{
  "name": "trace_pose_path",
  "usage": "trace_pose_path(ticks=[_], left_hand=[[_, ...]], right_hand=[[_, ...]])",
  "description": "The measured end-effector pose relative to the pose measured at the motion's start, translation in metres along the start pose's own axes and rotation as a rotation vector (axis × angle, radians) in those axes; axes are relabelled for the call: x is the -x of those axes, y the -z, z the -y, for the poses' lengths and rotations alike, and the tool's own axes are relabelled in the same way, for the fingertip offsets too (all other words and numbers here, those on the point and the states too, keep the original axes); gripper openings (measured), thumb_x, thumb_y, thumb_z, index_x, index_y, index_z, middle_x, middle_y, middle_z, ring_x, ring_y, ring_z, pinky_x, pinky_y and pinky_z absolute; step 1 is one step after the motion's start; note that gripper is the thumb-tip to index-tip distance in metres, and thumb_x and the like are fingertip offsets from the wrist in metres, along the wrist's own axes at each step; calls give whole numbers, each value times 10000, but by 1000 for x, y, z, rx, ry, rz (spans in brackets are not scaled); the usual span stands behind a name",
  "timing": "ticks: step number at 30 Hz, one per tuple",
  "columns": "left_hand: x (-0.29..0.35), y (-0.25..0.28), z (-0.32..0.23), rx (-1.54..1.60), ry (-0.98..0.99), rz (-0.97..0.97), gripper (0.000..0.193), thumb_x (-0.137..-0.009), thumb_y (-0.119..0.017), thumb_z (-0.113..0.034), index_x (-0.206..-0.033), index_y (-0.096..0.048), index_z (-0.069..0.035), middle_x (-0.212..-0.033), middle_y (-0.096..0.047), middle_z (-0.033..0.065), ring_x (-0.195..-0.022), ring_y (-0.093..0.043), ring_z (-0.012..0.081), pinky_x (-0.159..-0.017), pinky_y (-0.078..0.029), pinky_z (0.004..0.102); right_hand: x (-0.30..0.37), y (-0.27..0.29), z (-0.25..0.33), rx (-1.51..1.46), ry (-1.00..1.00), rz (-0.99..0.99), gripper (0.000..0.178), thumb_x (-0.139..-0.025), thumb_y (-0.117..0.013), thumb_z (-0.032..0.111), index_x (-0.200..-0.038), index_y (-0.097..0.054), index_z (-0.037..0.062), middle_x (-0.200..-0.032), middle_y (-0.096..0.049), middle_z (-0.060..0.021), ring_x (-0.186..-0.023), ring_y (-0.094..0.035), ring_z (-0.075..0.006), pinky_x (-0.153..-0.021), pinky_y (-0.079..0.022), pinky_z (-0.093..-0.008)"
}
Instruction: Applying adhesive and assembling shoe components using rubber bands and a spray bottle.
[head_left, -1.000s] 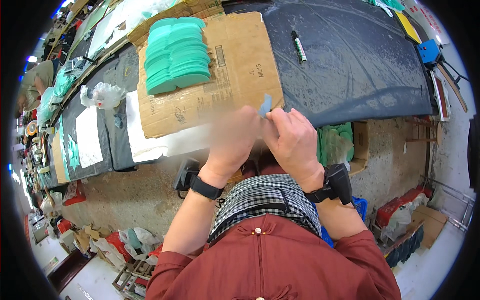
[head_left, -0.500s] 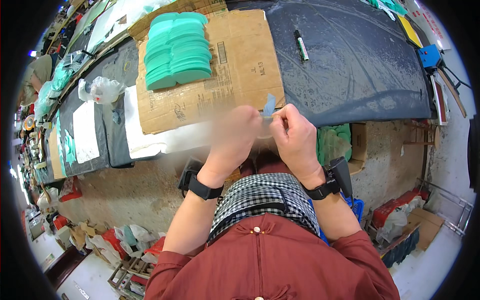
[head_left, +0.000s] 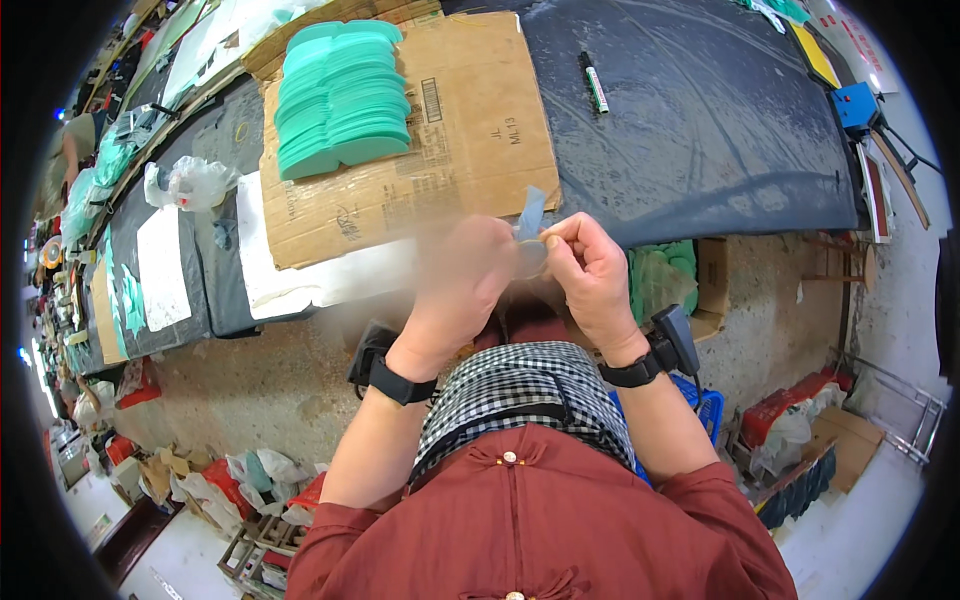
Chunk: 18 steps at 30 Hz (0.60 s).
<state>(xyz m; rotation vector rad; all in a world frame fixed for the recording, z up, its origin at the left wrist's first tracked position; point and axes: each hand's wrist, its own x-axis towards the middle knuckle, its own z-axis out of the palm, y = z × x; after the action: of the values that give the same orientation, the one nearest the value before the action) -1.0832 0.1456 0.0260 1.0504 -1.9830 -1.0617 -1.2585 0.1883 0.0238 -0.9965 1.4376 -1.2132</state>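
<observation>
A small greyish piece [head_left: 530, 258] is between the person's two hands, just off the near edge of the counter [head_left: 690, 150]; the fingers hide part of its outline, so what it is cannot be told. A blue-grey strip [head_left: 533, 212] rises just above it, over the near right corner of a cardboard sheet [head_left: 470, 110]. The right hand [head_left: 595, 285] has thumb and forefinger pinched together on the right side of the greyish piece, its other fingers curled in. The left hand [head_left: 465, 275] is beside the piece on the other side, too blurred to tell whether it grips.

The cardboard lies flat on the counter, with a fanned stack of green pads [head_left: 345, 100] toward its far left corner. A white sheet [head_left: 335, 283] shows along the cardboard's near edge, by the counter's near edge. Right of the cardboard, toward the counter's far edge, lies a marker [head_left: 594, 82]. To the left rest a crumpled clear plastic bag [head_left: 195, 183] and, nearer the counter's near edge, a white paper [head_left: 162, 268]. Below the near edge, right of the hands, green pieces [head_left: 668, 278] sit in a cardboard box [head_left: 712, 275].
</observation>
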Motion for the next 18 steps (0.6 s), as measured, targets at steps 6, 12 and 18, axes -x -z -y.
trace_pose_path(ticks=[6, 12, 18], left_hand=[[1, -2, 5, 211, 131, -9, 85, -968, -591, -71, -959, -574, 12, -1034, -635, 90, -833, -576, 153, -783, -487, 275], [5, -3, 5, 163, 148, 11, 70, -971, -587, -59, -954, -562, 4, -1080, -618, 87, -885, -565, 146, -829, -472, 268], [8, -5, -5, 301, 172, -23, 227, -961, -559, -14, -1144, -691, -32, -1176, -607, 110, -1044, -600, 219, -925, -458, 303]], right_hand=[[1, -2, -17, -56, 76, -18, 29, -945, -590, 27, -923, -604, 14, -753, -610, 31, -653, -532, -11, -606, -458, -197], [-1, -9, -31, -160, 132, -39, 8, -928, -599, 6, -926, -605, 12, -786, -619, 31, -670, -529, -3, -623, -463, -191], [-1, -12, -32, -122, 219, -71, 31, -900, -609, -15, -904, -616, 15, -766, -598, 26, -665, -533, -19, -710, -494, -210]])
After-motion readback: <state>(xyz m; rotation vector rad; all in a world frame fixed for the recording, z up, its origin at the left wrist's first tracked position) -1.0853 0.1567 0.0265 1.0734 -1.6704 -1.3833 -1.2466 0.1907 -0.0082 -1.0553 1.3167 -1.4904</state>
